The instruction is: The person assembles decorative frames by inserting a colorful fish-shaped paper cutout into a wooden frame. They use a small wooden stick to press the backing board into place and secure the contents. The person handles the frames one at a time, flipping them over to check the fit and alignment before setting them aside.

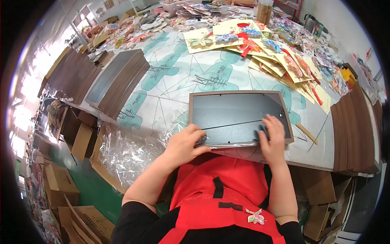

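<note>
A brown picture frame (pixel 240 93) lies back side up at the table's near edge, in front of me. Its dark grey backing board (pixel 231 112) has small black tabs along the rim and a thin slanting line across it. My left hand (pixel 183 145) is closed around the frame's near left corner, fingers curled over the edge and thumb below. Something small and shiny shows by those fingertips, too unclear to name. Over the right part of the backing board, my right hand (pixel 273 140) has its fingers stretched and thumb apart, holding nothing.
Stacked frames stand at left (pixel 118 81) and right (pixel 352 130). Yellow cards with colourful ornaments and red tassels (pixel 280 61) are piled at the back right. Crumpled clear plastic (pixel 130 148) hangs off the near left edge. A wooden stick (pixel 306 133) lies right of the frame.
</note>
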### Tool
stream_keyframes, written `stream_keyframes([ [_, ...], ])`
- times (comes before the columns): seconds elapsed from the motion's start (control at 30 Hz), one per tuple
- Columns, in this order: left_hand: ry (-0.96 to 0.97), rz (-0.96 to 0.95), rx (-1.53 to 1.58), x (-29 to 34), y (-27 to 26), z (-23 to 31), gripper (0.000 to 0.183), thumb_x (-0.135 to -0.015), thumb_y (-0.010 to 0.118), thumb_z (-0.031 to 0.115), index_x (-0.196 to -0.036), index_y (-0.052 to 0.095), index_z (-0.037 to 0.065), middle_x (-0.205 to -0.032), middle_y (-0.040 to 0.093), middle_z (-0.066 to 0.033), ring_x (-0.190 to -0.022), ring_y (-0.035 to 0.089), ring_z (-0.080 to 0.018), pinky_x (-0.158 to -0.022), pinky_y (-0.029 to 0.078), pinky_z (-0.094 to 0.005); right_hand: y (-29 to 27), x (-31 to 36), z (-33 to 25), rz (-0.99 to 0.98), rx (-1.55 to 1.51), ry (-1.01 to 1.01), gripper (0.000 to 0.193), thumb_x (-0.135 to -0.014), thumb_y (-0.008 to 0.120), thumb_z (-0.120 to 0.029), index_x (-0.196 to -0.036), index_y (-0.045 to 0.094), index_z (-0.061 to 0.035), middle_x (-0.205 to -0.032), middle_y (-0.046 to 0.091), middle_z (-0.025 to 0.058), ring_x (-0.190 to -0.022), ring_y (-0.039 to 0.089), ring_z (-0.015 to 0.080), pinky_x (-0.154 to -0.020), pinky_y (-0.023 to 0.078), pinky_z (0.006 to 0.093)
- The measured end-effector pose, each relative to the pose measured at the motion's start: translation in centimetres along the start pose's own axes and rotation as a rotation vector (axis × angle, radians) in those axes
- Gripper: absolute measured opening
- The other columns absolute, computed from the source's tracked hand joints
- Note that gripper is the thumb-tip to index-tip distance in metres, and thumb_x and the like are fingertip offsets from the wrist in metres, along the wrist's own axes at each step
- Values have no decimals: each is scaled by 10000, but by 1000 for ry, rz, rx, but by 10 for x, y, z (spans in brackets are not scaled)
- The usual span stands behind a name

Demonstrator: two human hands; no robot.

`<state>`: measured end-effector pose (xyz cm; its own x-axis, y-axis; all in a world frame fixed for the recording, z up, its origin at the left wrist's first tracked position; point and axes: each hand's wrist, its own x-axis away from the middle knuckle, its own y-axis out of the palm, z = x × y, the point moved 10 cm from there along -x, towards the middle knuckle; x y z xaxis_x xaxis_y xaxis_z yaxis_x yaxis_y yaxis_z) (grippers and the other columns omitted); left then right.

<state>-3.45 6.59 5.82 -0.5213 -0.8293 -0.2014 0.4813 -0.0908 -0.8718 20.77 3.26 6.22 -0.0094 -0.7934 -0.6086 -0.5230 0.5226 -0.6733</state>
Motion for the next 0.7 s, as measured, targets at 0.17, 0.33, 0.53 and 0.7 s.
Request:
stream_keyframes([
  [0.17, 0, -238, 61, -6, 26, -12, 271, -736, 712, 266, -869, 591, 64, -855, 567, -85, -836, 587, -299, -689, 470, -400, 28, 8, -12, -149, 85, -58, 289, -801, 626, -153, -1073, 602, -60, -1172, 596, 88, -1133, 512, 288, -994, 348, 463],
  [0.33, 52, -84, 151, 3, 20, -10, 167, -765, 683, 195, -829, 595, 68, -817, 573, -92, -769, 592, -308, -647, 475, -392, 29, 9, -13, -135, 116, -37, 256, -810, 612, -151, -1050, 614, -63, -1167, 605, 79, -1133, 519, 281, -995, 350, 465],
  [0.53, 109, 114, 130, 25, 10, 0, 91, -789, 655, 97, -836, 594, 48, -808, 564, -95, -726, 583, -297, -620, 478, -385, 29, 11, -16, -141, 159, -46, 260, -825, 587, -144, -1071, 606, -63, -1181, 599, 75, -1144, 518, 276, -997, 348, 465],
  [0.7, -68, 230, 192, 26, -4, -19, 162, -783, 676, 67, -936, 645, 25, -758, 549, -113, -691, 571, -260, -602, 460, -346, 29, 11, -17, -139, 177, -47, 263, -834, 574, -140, -1084, 604, -66, -1185, 597, 75, -1144, 519, 275, -996, 347, 464],
])
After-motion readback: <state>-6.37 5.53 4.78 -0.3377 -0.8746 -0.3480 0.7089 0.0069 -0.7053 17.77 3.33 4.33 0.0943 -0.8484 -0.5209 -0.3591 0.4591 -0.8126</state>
